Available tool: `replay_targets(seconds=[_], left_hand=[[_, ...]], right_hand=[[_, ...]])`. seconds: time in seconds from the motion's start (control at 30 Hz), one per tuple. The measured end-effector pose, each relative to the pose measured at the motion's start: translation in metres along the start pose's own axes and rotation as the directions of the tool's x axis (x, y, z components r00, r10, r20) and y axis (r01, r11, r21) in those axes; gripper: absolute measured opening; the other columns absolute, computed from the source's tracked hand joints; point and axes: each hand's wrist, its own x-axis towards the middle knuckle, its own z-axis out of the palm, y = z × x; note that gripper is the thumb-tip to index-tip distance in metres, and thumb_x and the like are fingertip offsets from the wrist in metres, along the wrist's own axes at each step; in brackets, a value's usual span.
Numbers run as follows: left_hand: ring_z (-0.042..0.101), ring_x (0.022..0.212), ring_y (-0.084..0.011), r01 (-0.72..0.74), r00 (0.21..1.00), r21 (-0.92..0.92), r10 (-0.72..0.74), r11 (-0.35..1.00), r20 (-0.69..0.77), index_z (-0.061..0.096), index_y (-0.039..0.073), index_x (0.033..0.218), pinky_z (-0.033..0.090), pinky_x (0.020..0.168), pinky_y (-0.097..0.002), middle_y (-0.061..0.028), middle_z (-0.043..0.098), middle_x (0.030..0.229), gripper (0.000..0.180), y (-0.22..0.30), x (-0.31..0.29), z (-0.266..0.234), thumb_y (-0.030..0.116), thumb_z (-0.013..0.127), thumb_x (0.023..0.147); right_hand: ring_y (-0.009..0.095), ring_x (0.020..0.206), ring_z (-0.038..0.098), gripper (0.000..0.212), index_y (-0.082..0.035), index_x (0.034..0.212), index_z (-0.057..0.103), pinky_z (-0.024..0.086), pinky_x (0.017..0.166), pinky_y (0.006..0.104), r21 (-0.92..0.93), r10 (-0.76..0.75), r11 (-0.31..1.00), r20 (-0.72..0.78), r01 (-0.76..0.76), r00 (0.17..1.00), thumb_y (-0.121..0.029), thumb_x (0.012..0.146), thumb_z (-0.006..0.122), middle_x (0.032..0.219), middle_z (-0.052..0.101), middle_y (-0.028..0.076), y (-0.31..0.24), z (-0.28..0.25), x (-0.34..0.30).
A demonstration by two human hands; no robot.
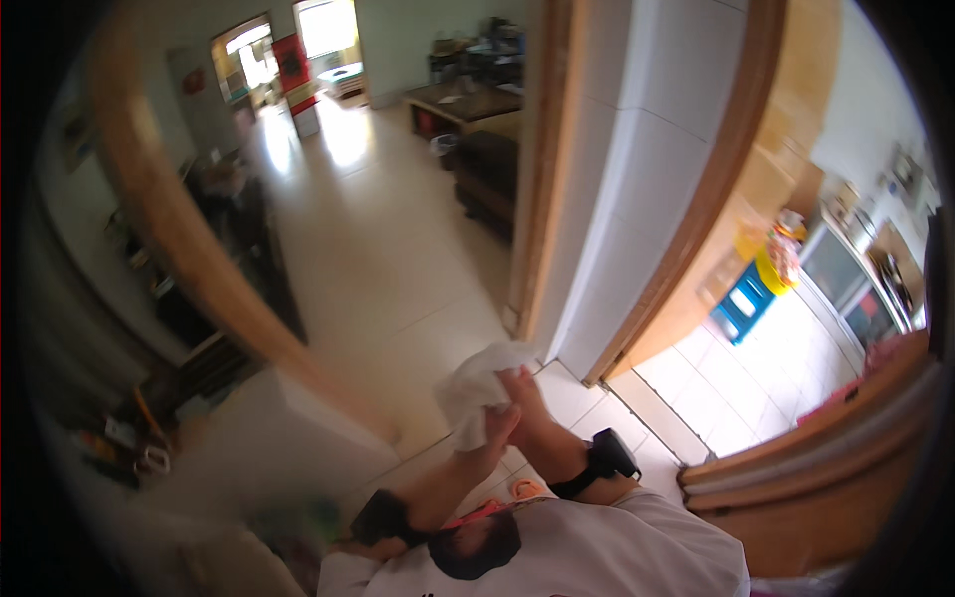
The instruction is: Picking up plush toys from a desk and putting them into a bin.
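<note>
A crumpled white cloth or paper sheet [468, 391] is held out in front of my body; its exact kind is too blurred to tell. My left hand [495, 426] grips its near edge, with the fingers mostly hidden. Close beside it, my right hand [519, 386] is closed on the right part of the same white piece. Both forearms come up from below, each with a black band and box at the wrist.
A wooden-framed doorway opens ahead onto a tiled room with a dark table [466, 99]. White tiled wall [622, 179] stands right of it. Farther right, another doorway shows a blue stool [744, 305] with a yellow container. A wooden door [816, 478] stands near right.
</note>
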Motion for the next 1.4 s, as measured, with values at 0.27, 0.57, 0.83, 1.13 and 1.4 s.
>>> replay_targets(seconds=[0.27, 0.57, 0.83, 1.13, 1.4], left_hand=[[0.032, 0.126, -0.0323, -0.651, 0.756, 0.499, 0.544, 0.572, 0.364, 0.02, 0.005, 0.14, 0.029, 0.1, -0.04, -0.0228, 0.032, 0.135, 0.08, 0.016, -0.026, -0.027, 0.041, 0.062, 0.082], [0.052, 0.108, -0.0327, -0.453, 0.84, 0.855, 0.443, 0.253, 0.314, 0.04, 0.002, 0.126, 0.042, 0.088, -0.0411, -0.0231, 0.05, 0.119, 0.061, -0.046, 0.012, -0.075, 0.043, 0.057, 0.085], [0.055, 0.095, -0.0239, -0.387, 0.922, -0.69, 0.263, 0.611, -0.284, 0.046, 0.008, 0.117, 0.045, 0.083, -0.0396, -0.0063, 0.054, 0.104, 0.054, -0.056, 0.013, -0.097, 0.054, 0.044, 0.088], [0.051, 0.085, -0.0213, -0.257, 0.966, -0.737, 0.144, 0.625, -0.214, 0.045, 0.01, 0.103, 0.043, 0.074, -0.0367, -0.0045, 0.05, 0.093, 0.043, -0.041, 0.05, -0.112, 0.05, 0.045, 0.088], [0.048, 0.077, -0.019, -0.171, 0.985, -0.743, 0.115, 0.648, -0.127, 0.045, 0.011, 0.09, 0.04, 0.067, -0.0342, -0.0029, 0.047, 0.084, 0.037, -0.023, 0.116, -0.096, 0.047, 0.046, 0.088]], right_hand=[[0.02, 0.096, 0.052, 0.026, -0.004, 0.114, 0.049, 0.043, 0.083, 0.0329, 0.208, 0.338, 0.896, 0.255, -0.392, 0.906, -0.015, 0.09, 0.047, 0.108, 0.054, 0.007, -0.017, 0.005, -0.016], [0.018, 0.125, 0.036, 0.061, -0.006, 0.137, 0.032, 0.029, 0.105, 0.0341, 0.155, 0.266, 0.86, 0.677, -0.487, 0.686, -0.038, 0.089, 0.053, 0.136, 0.038, 0.008, -0.014, 0.0, -0.043], [0.022, 0.116, 0.047, 0.059, -0.008, 0.137, 0.034, 0.038, 0.096, 0.0329, 0.054, 0.099, 0.962, 0.843, -0.266, 0.529, -0.044, 0.092, 0.047, 0.126, 0.05, 0.01, -0.03, -0.007, -0.041], [0.015, 0.074, 0.061, 0.021, -0.009, 0.104, 0.058, 0.048, 0.057, 0.0238, 0.371, 0.623, 0.766, -0.224, -0.525, 0.75, -0.022, 0.088, 0.057, 0.089, 0.064, 0.007, 0.025, -0.147, -0.028], [0.017, 0.067, 0.061, 0.014, -0.009, 0.101, 0.058, 0.046, 0.048, 0.0271, 0.533, 0.756, 0.653, -0.499, -0.538, 0.423, -0.016, 0.09, 0.052, 0.082, 0.063, 0.007, 0.046, -0.254, -0.04]])
